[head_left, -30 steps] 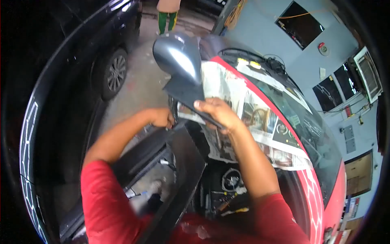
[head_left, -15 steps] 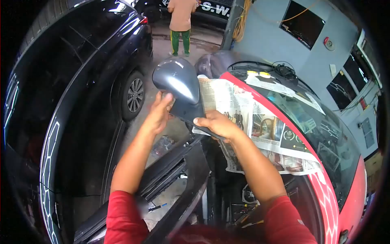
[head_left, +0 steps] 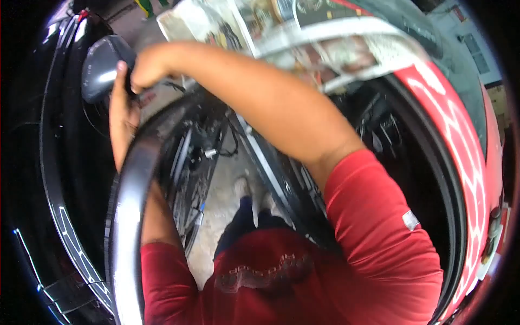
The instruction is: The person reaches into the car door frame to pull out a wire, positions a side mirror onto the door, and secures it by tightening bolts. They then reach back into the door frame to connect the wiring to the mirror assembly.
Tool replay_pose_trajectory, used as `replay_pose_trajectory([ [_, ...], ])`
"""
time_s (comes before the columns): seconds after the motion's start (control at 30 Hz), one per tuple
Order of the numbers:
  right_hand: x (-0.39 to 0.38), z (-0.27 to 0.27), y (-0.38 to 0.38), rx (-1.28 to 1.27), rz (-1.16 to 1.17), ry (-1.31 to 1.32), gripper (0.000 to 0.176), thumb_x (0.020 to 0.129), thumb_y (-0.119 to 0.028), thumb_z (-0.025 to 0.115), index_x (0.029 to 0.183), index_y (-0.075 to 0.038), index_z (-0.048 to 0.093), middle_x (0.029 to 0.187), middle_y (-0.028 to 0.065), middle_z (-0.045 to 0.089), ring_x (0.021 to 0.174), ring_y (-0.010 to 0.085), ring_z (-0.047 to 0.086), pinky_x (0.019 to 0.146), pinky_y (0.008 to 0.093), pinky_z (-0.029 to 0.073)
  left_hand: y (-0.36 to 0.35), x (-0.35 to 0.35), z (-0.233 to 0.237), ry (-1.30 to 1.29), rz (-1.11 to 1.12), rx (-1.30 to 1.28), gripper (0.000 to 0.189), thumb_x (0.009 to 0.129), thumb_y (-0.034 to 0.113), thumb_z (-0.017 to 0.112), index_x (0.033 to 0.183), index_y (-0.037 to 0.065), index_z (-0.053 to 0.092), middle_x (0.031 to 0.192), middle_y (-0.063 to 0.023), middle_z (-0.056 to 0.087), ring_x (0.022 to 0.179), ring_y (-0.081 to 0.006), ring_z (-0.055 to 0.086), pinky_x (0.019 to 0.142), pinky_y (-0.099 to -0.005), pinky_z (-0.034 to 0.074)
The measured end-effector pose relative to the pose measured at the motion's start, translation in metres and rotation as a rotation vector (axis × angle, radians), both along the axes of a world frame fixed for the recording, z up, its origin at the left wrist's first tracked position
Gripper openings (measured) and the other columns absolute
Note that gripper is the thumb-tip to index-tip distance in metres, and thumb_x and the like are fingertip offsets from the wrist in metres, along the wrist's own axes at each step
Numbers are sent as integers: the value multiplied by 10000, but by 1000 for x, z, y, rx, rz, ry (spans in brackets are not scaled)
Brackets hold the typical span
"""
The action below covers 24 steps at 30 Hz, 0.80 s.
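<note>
A dark grey car side mirror (head_left: 100, 73) is at the upper left, beyond the window frame of an open car door (head_left: 129, 216). My right hand (head_left: 151, 65) reaches across to the mirror's near side with its fingers curled in. Just below, my left hand (head_left: 123, 105) holds the mirror, one finger stretched up along the housing. The left forearm passes behind the silvery edge of the door frame. Part of the mirror's base is hidden behind my hands. Wiring with a white connector (head_left: 210, 154) shows inside the door.
A black car (head_left: 32, 162) stands close on the left. The red car (head_left: 449, 124) is on the right, with newspaper (head_left: 346, 57) over its front edge. My feet are on the concrete floor (head_left: 219, 187) between door and car body. Someone's green trouser legs (head_left: 145, 6) show at the top.
Both hands have carried the mirror left and down to the door's outer side. My view has tipped downward, bringing the door frame and my feet into sight.
</note>
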State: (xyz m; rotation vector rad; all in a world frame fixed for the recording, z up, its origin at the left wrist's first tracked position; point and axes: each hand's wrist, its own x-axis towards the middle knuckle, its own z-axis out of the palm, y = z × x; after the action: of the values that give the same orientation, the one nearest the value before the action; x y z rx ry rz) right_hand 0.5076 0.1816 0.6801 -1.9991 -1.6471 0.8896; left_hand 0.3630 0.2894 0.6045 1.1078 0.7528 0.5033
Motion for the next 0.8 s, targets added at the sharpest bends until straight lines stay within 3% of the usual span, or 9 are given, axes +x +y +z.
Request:
replay_pose_trajectory([
  [0.07, -2, -8, 22, -29, -76, 250, 630, 844, -337, 784, 1385, -36, 668, 1453, 201, 614, 1235, 321, 627, 956, 473, 537, 15, -1, -16, -132, -69, 28, 652, 995, 641, 677, 1436, 164, 620, 1303, -28, 719, 1145, -200, 689, 958, -443, 526],
  [0.13, -11, 6, 12, -3, -74, 473, 481, 889, -325, 776, 1259, -28, 697, 1196, 99, 700, 996, 225, 632, 832, 385, 516, 33, 1, -40, -191, -17, 139, 572, 1033, 605, 640, 1391, 158, 634, 1276, -28, 722, 1130, -170, 690, 1003, -415, 507],
  [0.3, 17, 0, 16, 265, 8, 187, 379, 907, -316, 755, 1153, -31, 717, 1104, 129, 714, 915, 254, 657, 778, 397, 532, 67, 12, -50, -220, -206, 11, 243, 1090, 341, 578, 1135, 108, 633, 1100, -53, 655, 1114, -211, 660, 1036, -458, 606],
  [0.33, 16, -2, 8, 328, 25, 120, 356, 911, -313, 750, 1127, -31, 722, 1082, 137, 717, 895, 261, 663, 764, 400, 536, 98, 19, -92, -215, -183, 177, 420, 1065, 503, 581, 1183, 107, 655, 1161, -93, 675, 1169, -282, 645, 1043, -518, 575],
  [0.67, -19, -3, -66, 1003, 239, -628, 279, 956, -291, 699, 863, -38, 771, 852, 213, 752, 694, 334, 726, 629, 430, 574, 115, 7, -107, -123, -90, -207, 486, 1041, 557, 581, 1209, 108, 656, 1173, -95, 680, 1162, -281, 647, 1034, -525, 566],
  [0.7, -9, 12, -62, 486, 276, -905, 281, 944, -234, 657, 1007, -18, 825, 1064, 271, 774, 892, 400, 772, 821, 467, 615, 69, 8, -96, -117, -90, -251, 493, 1038, 563, 580, 1211, 108, 656, 1175, -95, 680, 1161, -281, 648, 1033, -526, 565],
  [0.73, -11, 10, -112, 493, 141, -963, 295, 985, -209, 615, 1091, -40, 833, 1139, 203, 788, 1028, 351, 758, 852, 463, 618, 52, -6, -90, -116, -86, -291, 500, 1035, 569, 580, 1214, 108, 656, 1176, -95, 681, 1160, -281, 648, 1032, -527, 564],
  [0.77, -40, -7, -202, 481, 136, -968, 295, 985, -209, 615, 1091, -40, 833, 1139, 203, 788, 1028, 351, 758, 852, 463, 618, 77, 18, -101, -114, -87, -329, 508, 1033, 575, 580, 1217, 108, 656, 1178, -95, 681, 1159, -281, 648, 1031, -528, 563],
  [0.8, -10, -45, -229, 524, -130, -427, 269, 1036, -237, 614, 1120, -25, 756, 1104, 191, 754, 1023, 307, 731, 901, 429, 581, 89, 20, -106, -113, -87, -361, 515, 1030, 581, 580, 1220, 108, 656, 1179, -96, 682, 1159, -281, 649, 1030, -528, 562],
])
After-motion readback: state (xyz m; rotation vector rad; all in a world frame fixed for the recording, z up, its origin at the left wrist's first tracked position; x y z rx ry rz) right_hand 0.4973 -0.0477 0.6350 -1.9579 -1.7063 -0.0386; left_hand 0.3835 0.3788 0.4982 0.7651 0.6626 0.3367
